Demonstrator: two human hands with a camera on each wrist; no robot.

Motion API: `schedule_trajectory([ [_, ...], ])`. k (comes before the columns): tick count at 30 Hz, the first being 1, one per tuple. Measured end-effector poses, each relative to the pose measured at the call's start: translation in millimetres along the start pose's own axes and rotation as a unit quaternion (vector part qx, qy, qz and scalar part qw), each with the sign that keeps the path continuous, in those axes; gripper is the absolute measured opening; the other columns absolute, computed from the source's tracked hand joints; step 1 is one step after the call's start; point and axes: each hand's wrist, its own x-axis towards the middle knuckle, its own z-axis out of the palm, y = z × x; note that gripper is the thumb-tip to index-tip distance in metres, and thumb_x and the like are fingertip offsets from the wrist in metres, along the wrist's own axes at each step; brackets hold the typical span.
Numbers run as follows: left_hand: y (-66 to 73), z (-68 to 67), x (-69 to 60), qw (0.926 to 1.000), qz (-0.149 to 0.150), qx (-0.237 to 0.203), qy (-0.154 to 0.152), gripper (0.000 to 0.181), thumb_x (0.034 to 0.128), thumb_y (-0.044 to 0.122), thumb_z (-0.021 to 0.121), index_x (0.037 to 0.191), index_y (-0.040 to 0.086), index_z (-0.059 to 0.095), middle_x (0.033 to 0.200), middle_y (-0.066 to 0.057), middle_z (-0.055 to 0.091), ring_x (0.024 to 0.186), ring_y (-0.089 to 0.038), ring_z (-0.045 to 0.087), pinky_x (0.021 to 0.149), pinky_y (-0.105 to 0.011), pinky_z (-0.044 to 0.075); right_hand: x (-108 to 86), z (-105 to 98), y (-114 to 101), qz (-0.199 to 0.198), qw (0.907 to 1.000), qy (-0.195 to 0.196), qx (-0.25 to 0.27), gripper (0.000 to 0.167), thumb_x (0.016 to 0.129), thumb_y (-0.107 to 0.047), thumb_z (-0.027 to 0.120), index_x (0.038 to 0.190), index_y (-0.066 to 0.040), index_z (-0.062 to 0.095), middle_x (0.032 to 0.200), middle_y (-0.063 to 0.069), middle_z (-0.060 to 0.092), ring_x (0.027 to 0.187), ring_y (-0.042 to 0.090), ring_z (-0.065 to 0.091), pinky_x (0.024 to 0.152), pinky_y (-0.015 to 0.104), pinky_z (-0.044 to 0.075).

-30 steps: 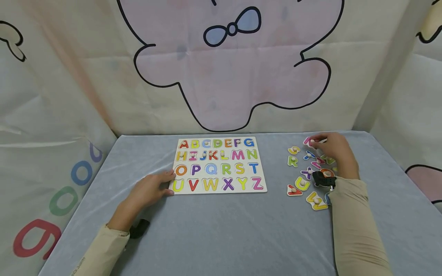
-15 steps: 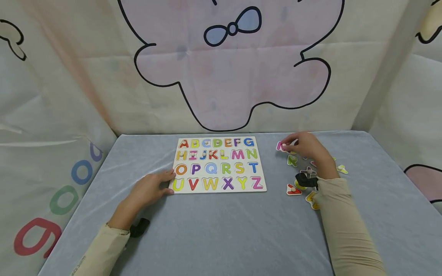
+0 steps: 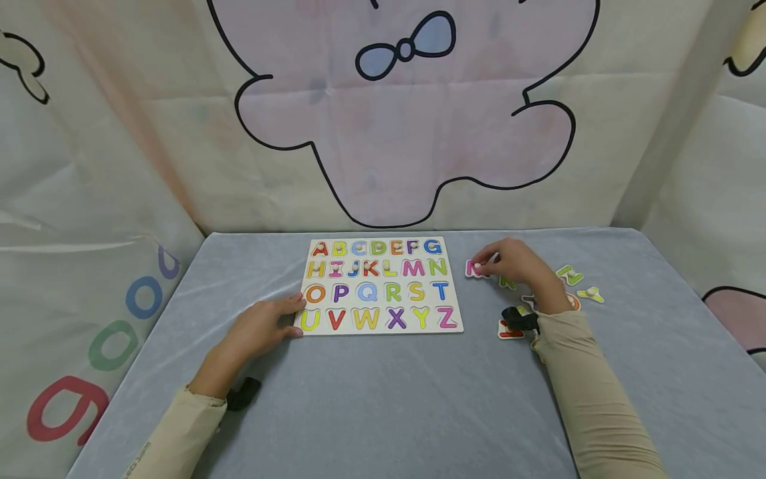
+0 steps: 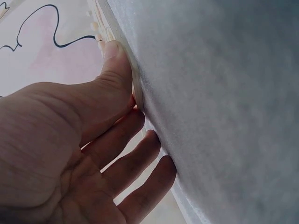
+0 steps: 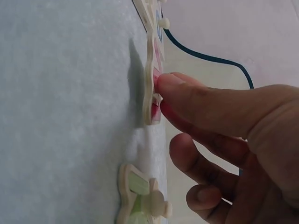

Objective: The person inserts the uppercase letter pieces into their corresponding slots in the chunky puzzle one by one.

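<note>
At the lower left corner of a white alphabet puzzle board [image 3: 378, 320], my left hand [image 3: 257, 332] holds the edge between thumb and fingers. In the left wrist view, the thumb [image 4: 117, 65] lies against the board's rim [image 4: 135, 86], while the other fingers reach down to the cloth. My right hand [image 3: 511, 261] pinches a pink letter piece [image 3: 471, 269], seemingly an M, just right of the board. The right wrist view shows this pink piece [image 5: 154, 109] standing off the cloth, its knob hidden by thumb and index finger. The remaining right fingers curl loosely.
Loose knobbed letters lie under and around the right forearm: a green R [image 3: 507, 283], a red letter [image 3: 510, 330], a green N [image 3: 569, 275] and a yellow-green Y [image 3: 591, 294]. Grey cloth [image 3: 383, 406] covers the table. A printed curtain [image 3: 371, 186] hangs behind.
My right hand has lifted the pink letter from the far side of the pile and carried it left, then slightly nearer, to beside the board. My left hand stays at the corner.
</note>
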Motion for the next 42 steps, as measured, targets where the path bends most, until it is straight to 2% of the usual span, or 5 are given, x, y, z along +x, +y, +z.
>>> schedule_trajectory([
  [10,0.9,-1.6,-0.1,1.0,-0.004,0.0,-0.004,0.063,0.082,0.023,0.081,0.139,0.007,0.058,0.147,-0.013,0.053,0.136,-0.034,0.052,0.106,-0.052,0.044,1.2,2.5,1.4,0.009,0.9999,-0.011,0.004,0.025,0.09,-0.017,0.073,0.114,-0.009,0.075,0.111,0.01,0.074,0.093,0.023,0.059,0.074,0.03,0.046],
  [23,-0.5,-1.2,0.1,1.0,-0.004,0.0,-0.007,0.063,0.0824,0.022,0.081,0.139,0.007,0.057,0.148,-0.014,0.052,0.136,-0.035,0.051,0.105,-0.052,0.045,2.0,3.8,4.3,0.013,0.9998,-0.007,0.011,0.023,0.092,-0.023,0.073,0.109,-0.009,0.077,0.097,0.006,0.077,0.084,0.02,0.055,0.067,0.028,0.041],
  [30,-3.5,0.9,-1.6,0.9997,0.014,-0.012,0.013,0.061,0.0818,0.022,0.081,0.137,0.007,0.06,0.146,-0.014,0.054,0.134,-0.035,0.053,0.104,-0.053,0.045,2.1,4.1,5.3,0.008,0.9999,-0.007,0.01,0.023,0.091,-0.021,0.074,0.109,-0.007,0.077,0.093,0.006,0.078,0.077,0.016,0.056,0.064,0.028,0.041],
  [37,-3.3,-0.9,-1.8,0.9999,0.007,-0.011,0.006,0.062,0.0824,0.022,0.08,0.139,0.008,0.058,0.148,-0.013,0.052,0.136,-0.035,0.051,0.105,-0.053,0.044,4.0,4.4,5.6,-0.026,0.9992,0.004,-0.03,0.02,0.093,-0.017,0.071,0.108,-0.006,0.077,0.085,0.003,0.076,0.075,0.016,0.055,0.064,0.028,0.041],
  [42,-2.8,1.0,-2.1,0.9999,0.003,-0.015,0.0,0.063,0.0825,0.022,0.08,0.139,0.007,0.057,0.148,-0.014,0.052,0.137,-0.035,0.05,0.105,-0.053,0.044,0.8,3.4,-1.1,-0.018,0.9992,0.017,-0.032,0.021,0.093,-0.02,0.071,0.109,-0.008,0.077,0.089,0.004,0.076,0.077,0.017,0.059,0.066,0.028,0.043],
])
